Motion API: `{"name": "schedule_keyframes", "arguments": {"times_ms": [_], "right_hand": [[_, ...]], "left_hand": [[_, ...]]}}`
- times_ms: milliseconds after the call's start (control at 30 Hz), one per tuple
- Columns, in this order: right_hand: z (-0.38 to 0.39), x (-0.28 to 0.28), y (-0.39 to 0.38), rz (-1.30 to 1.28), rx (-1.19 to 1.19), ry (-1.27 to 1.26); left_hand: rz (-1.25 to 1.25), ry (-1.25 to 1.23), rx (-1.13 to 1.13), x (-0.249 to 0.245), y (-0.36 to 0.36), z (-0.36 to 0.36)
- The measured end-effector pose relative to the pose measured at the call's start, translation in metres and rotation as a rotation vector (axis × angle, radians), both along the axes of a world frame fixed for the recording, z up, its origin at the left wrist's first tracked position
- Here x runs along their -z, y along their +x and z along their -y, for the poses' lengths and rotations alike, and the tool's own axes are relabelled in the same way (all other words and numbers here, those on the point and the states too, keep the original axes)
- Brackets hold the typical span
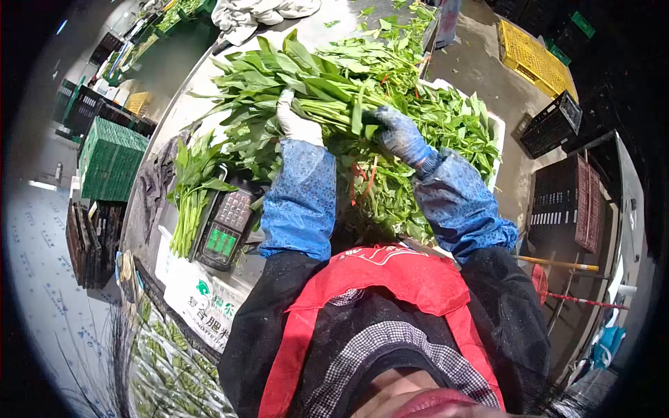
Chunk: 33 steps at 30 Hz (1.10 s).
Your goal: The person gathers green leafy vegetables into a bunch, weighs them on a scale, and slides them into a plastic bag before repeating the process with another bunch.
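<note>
A thick bunch of leafy greens with long pale stems point(327, 110), like water spinach, lies across both my hands above the work table. My left hand point(296, 124), in a white glove, is closed around its stems near the leaves. Farther right, my right hand point(405, 138), in a blue-grey glove, is closed at the stem ends, its fingertips partly hidden by a leaf. Below the hands are more loose greens point(394, 205) with red ties point(362, 182) among them. Left of my left forearm, a digital scale point(226, 226) with a lit green display stands beside a smaller bunch point(187, 223).
A white container point(499, 143) full of greens stands at the right. A pale cloth point(244, 17) lies at the table's far end. Stacked green crates point(111, 160) stand left; a yellow crate point(533, 59) and dark crates point(554, 124) sit on the floor at right.
</note>
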State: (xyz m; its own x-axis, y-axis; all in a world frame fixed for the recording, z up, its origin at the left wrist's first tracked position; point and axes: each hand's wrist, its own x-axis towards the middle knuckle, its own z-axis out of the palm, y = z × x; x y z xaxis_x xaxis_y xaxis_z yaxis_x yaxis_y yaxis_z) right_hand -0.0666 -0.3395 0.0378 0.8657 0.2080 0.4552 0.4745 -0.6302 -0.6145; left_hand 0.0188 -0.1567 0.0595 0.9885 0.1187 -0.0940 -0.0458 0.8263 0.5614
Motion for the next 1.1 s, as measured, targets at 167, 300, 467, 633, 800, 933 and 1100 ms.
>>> {"name": "schedule_keyframes", "arguments": {"times_ms": [167,300,467,633,800,933,1100], "right_hand": [[0.035,0.055,0.0,-0.353,0.185,-0.421],[0.039,0.04,-0.009,-0.403,0.276,-0.309],[-0.018,-0.012,-0.012,0.319,0.108,-0.268],[0.023,0.043,-0.005,0.014,0.016,-0.347],[0.063,0.026,0.003,-0.115,0.122,-0.134],[0.042,0.003,0.039,0.037,0.164,-0.004],[0.012,-0.005,0.036,-0.463,-0.071,0.816]], "left_hand": [[0.067,-0.104,0.103,-0.005,0.001,-0.029],[0.159,-0.095,0.161,0.004,0.011,-0.042],[0.125,-0.084,0.182,0.016,0.006,-0.011],[0.116,-0.065,0.249,0.001,-0.001,-0.031],[0.027,-0.182,0.149,0.009,0.001,-0.049],[0.208,0.041,0.153,0.032,-0.01,-0.027],[0.124,-0.05,0.221,0.056,-0.001,-0.013]]}}
